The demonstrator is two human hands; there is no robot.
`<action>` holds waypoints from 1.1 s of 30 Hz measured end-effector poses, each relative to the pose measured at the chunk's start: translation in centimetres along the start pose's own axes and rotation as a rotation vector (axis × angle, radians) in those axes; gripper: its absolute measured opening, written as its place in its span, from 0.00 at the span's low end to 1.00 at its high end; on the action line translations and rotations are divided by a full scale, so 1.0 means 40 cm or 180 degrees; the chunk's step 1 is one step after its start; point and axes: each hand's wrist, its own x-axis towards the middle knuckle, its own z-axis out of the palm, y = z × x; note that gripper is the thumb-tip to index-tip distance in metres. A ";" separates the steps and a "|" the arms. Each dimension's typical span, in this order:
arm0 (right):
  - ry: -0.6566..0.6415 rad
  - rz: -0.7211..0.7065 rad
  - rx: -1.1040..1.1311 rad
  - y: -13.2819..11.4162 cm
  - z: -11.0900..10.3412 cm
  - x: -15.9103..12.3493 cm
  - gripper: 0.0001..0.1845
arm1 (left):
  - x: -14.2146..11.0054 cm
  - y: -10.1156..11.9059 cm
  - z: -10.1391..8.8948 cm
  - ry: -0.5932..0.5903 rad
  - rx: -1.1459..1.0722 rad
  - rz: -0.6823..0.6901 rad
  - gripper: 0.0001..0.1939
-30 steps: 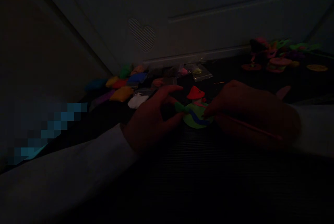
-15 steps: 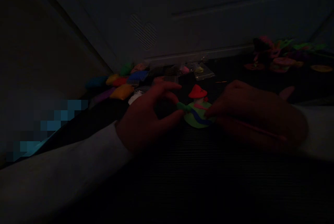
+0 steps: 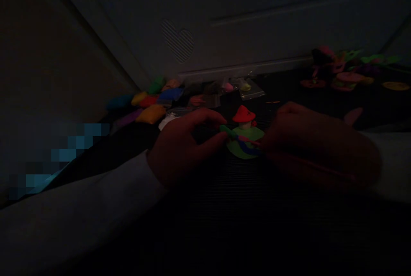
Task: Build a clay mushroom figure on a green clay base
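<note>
Ahead of me a small clay figure stands on a round light-green clay base (image 3: 239,151), with a red cone-shaped cap (image 3: 244,114) over a pale body. A blue clay strip (image 3: 248,146) curves across the base. At the base's left edge, the thumb and index finger of my left hand (image 3: 184,145) close around a small green clay piece (image 3: 227,131). My right hand (image 3: 314,143) grips a thin pink modelling tool (image 3: 334,172); its tip reaches over the base to the green piece. Dim light hides the right fingers' detail.
Bags of coloured clay, such as an orange bag (image 3: 150,114) and a blue bag (image 3: 171,94), lie at the back left. A clear bag (image 3: 252,88) sits behind the figure. Several finished clay pieces, including a pink layered one (image 3: 348,81), stand at the back right. A wall rises behind.
My left index finger has curled down toward the thumb at the green clay piece. The pink tool's tip has shifted slightly down and lies against that piece.
</note>
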 end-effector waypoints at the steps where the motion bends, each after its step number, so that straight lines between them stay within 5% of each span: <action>1: -0.0032 -0.0009 0.0020 0.000 0.000 0.000 0.08 | 0.000 0.001 -0.001 -0.0025 -0.0023 -0.0015 0.10; 10: 0.0098 0.0186 0.0008 -0.012 -0.005 0.002 0.02 | -0.001 -0.004 -0.008 -0.0315 -0.0524 -0.0243 0.13; 17: 0.0711 0.1180 0.0598 -0.027 -0.029 -0.001 0.03 | -0.006 -0.012 -0.010 -0.0398 -0.0807 -0.0347 0.13; 33: 0.0145 0.0403 0.0228 -0.008 -0.004 0.007 0.03 | -0.002 -0.019 -0.004 -0.0495 -0.0752 -0.0365 0.15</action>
